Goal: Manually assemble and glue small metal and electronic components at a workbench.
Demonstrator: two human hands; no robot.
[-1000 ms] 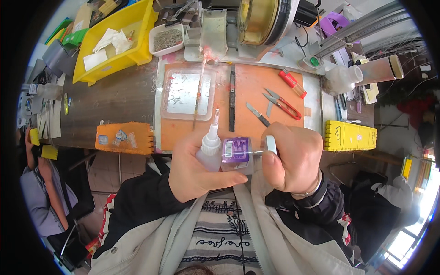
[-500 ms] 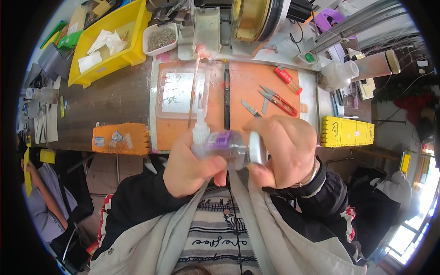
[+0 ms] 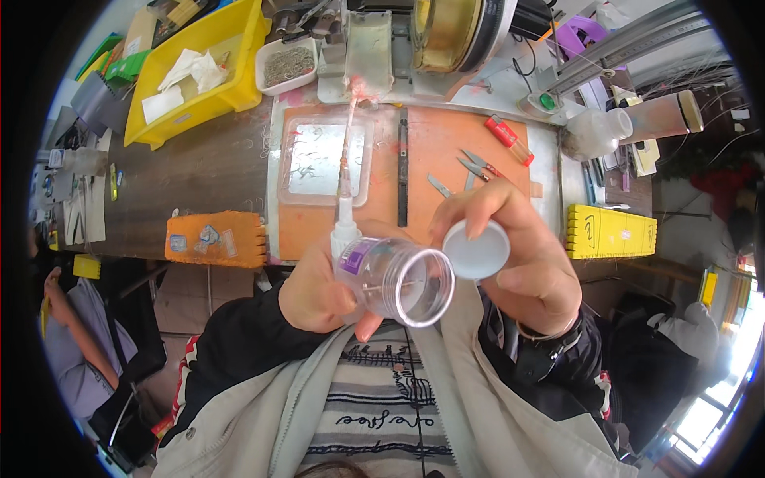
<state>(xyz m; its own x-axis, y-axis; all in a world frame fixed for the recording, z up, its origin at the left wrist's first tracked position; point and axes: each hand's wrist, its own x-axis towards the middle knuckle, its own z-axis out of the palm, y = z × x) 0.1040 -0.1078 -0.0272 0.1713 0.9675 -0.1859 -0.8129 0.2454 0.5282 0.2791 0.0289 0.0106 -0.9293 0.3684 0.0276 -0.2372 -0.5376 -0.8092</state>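
Note:
My left hand (image 3: 304, 288) is closed round a clear plastic jar (image 3: 373, 279) with a purple label, tilted so its uncovered mouth faces right. A small white nozzle bottle (image 3: 345, 233) stands upright in the same grip, its thin tip pointing away from me. Just right of the jar, my right hand (image 3: 542, 267) pinches a round white lid (image 3: 483, 253), apart from the rim. Below the lifted hands, a shallow clear tray (image 3: 365, 159) with small dark bits in it lies on the orange mat (image 3: 454, 131).
Beyond my right hand lie red-handled cutters (image 3: 478, 166), a blade (image 3: 439, 186) and a red-and-clear stick-like item (image 3: 510, 140). A yellow bin (image 3: 231, 95) and a white box of small metal pieces (image 3: 287, 67) stand far left. Orange (image 3: 231, 239) and yellow blocks (image 3: 612, 231) line the near edge.
The white lid has come off the jar and moved right with my right hand. The jar's open mouth has turned toward me.

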